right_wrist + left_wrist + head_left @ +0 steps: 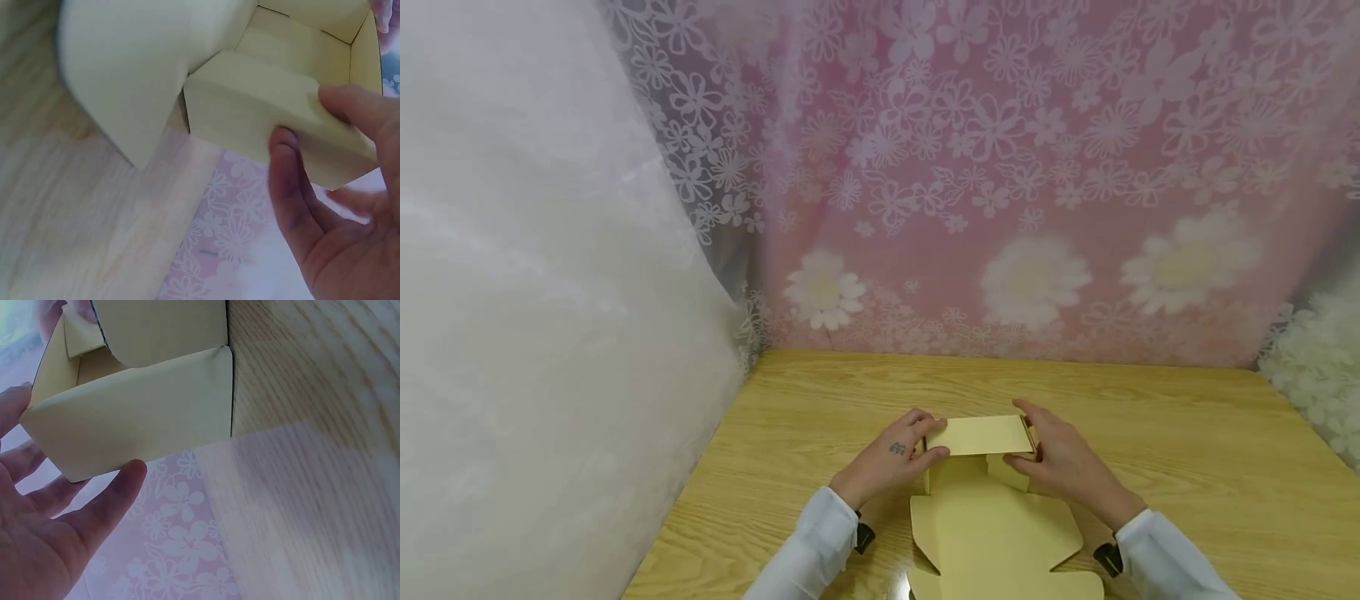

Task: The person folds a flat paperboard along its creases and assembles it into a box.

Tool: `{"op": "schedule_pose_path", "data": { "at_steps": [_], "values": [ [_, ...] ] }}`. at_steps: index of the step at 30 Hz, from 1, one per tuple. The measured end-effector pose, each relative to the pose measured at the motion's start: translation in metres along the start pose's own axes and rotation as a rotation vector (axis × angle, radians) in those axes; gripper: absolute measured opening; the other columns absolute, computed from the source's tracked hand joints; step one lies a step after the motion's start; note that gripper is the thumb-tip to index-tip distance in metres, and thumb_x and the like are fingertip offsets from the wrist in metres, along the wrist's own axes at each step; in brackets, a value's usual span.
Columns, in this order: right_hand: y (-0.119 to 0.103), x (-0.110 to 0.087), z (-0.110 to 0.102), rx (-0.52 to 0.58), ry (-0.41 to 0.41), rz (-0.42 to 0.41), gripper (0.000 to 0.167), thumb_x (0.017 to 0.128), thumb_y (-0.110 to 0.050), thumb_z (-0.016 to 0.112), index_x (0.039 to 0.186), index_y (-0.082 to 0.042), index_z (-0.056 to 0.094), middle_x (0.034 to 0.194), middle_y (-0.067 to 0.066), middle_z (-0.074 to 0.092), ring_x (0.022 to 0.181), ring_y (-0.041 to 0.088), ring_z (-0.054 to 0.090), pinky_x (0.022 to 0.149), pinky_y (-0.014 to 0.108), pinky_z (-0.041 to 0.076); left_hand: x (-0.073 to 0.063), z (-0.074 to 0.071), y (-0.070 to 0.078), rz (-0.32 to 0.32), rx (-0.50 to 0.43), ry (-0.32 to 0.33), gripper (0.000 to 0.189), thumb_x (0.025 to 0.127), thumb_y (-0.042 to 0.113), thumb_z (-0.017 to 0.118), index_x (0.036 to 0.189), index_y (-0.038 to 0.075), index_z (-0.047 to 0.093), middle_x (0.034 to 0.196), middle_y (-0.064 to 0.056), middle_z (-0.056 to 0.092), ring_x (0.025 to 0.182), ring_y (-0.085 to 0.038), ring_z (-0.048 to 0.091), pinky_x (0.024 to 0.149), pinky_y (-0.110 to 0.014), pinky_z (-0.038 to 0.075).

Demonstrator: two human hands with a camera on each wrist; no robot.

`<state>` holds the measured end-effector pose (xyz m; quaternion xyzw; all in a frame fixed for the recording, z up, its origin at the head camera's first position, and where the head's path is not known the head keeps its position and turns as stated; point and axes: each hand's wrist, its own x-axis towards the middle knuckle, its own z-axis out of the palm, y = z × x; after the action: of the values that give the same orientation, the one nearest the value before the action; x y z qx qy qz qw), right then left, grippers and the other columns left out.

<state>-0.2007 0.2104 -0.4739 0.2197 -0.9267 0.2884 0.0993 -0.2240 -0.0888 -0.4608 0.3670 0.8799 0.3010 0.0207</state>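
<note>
A partly folded yellowish cardboard box (981, 435) stands on the table, its long panel with side flaps (996, 537) spread flat toward me. My left hand (889, 457) holds the box's left end; in the left wrist view its thumb (128, 478) lies along the edge of the smooth end wall (144, 419), the other fingers near the far corner. On the opposite end my right hand (1067, 462) pinches the side wall (237, 128), thumb over the folded top and fingers against the outside. The box interior (294, 47) shows bare cardboard in the right wrist view.
The wood-grain table (790, 433) extends around the box on both sides. Behind it hangs a pink flowered curtain (925, 250), with white sheeting (550, 292) at left and white ruffled fabric (1315, 392) at right. Each wrist wears a dark strap device (1108, 558).
</note>
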Motion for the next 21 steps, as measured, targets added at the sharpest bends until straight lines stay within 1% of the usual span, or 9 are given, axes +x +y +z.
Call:
{"op": "schedule_pose_path", "data": {
  "at_steps": [2, 4, 6, 9, 13, 16, 21],
  "values": [
    [0.001, 0.002, 0.003, -0.033, -0.007, -0.039, 0.072, 0.087, -0.012, 0.08, 0.146, 0.006, 0.043, 0.12, 0.022, 0.065, 0.071, 0.011, 0.064, 0.06, 0.027, 0.053, 0.0, 0.0, 0.0, 0.0, 0.003, -0.001, 0.056, 0.107, 0.046, 0.05, 0.149, 0.009, 0.052, 0.14, -0.003, 0.054, 0.081, -0.002, 0.051, 0.078, -0.018, 0.05],
    [0.001, 0.004, 0.006, -0.07, 0.0, -0.069, 0.062, 0.087, -0.002, 0.077, 0.14, 0.006, 0.047, 0.118, 0.022, 0.067, 0.081, 0.019, 0.069, 0.066, 0.031, 0.056, 0.0, 0.0, 0.0, 0.004, 0.007, 0.001, 0.056, 0.107, 0.046, 0.05, 0.149, 0.009, 0.053, 0.14, -0.003, 0.054, 0.08, -0.001, 0.051, 0.078, -0.018, 0.05],
    [0.0, 0.006, 0.009, -0.103, 0.016, -0.068, 0.055, 0.086, 0.003, 0.073, 0.135, 0.006, 0.049, 0.116, 0.021, 0.068, 0.089, 0.025, 0.071, 0.069, 0.034, 0.057, 0.001, 0.001, 0.0, 0.013, 0.012, 0.005, 0.056, 0.107, 0.045, 0.05, 0.148, 0.008, 0.053, 0.139, -0.004, 0.054, 0.078, -0.001, 0.05, 0.077, -0.018, 0.049],
    [-0.002, 0.007, 0.011, -0.132, 0.032, -0.035, 0.05, 0.086, 0.004, 0.07, 0.131, 0.005, 0.049, 0.112, 0.02, 0.069, 0.082, 0.022, 0.069, 0.066, 0.034, 0.055, 0.001, 0.001, 0.0, 0.029, 0.023, 0.01, 0.055, 0.107, 0.044, 0.051, 0.148, 0.007, 0.053, 0.138, -0.005, 0.055, 0.075, -0.001, 0.049, 0.076, -0.017, 0.049],
    [-0.005, 0.009, 0.014, -0.178, 0.054, -0.017, 0.046, 0.087, 0.002, 0.069, 0.129, 0.006, 0.051, 0.109, 0.02, 0.069, 0.078, 0.019, 0.066, 0.063, 0.032, 0.053, 0.001, 0.002, 0.001, 0.029, 0.019, 0.009, 0.054, 0.107, 0.043, 0.051, 0.148, 0.007, 0.053, 0.137, -0.004, 0.056, 0.074, -0.001, 0.048, 0.075, -0.016, 0.048],
    [-0.006, 0.009, 0.016, -0.192, 0.06, -0.018, 0.047, 0.085, 0.005, 0.068, 0.129, 0.005, 0.052, 0.109, 0.021, 0.069, 0.078, 0.02, 0.067, 0.063, 0.032, 0.052, 0.0, 0.002, 0.001, 0.015, 0.01, 0.008, 0.054, 0.107, 0.044, 0.051, 0.148, 0.009, 0.053, 0.138, -0.004, 0.055, 0.076, -0.002, 0.05, 0.077, -0.018, 0.049],
    [-0.006, 0.01, 0.019, -0.185, 0.05, -0.006, 0.055, 0.078, 0.013, 0.065, 0.131, 0.004, 0.052, 0.109, 0.021, 0.067, 0.077, 0.019, 0.064, 0.065, 0.032, 0.05, -0.001, 0.001, 0.001, 0.001, 0.018, 0.005, 0.055, 0.107, 0.047, 0.05, 0.148, 0.011, 0.054, 0.141, -0.003, 0.054, 0.083, -0.002, 0.052, 0.083, -0.021, 0.051]
  ]
}}
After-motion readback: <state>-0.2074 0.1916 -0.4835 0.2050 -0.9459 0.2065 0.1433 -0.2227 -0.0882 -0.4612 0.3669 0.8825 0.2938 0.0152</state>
